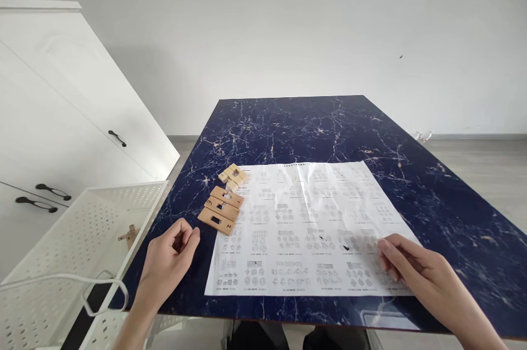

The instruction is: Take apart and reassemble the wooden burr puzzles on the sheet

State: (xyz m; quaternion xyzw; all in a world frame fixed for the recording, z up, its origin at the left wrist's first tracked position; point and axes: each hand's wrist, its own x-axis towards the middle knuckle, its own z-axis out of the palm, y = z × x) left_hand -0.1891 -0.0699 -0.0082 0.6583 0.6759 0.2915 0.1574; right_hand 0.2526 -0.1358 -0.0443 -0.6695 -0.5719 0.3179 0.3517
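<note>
Your right hand [415, 268] and left hand [171, 248], both half curled, at a creased white printed paper sheet [302, 218].
The right lies over the sheet's four o'clock, the left off its edge near nine — I cannot tell whether either has hold of anything. Three flat tan wooden plates with slots [231, 212] lie at nine to ten o'clock, partly over the sheet — beyond them, a pale wooden block cluster [229, 176] sits at ten.

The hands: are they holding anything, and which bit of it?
Nothing visible is held. The left hand is curled beside the wooden pieces; the right hand is over the paper, not visibly gripping it.
</note>
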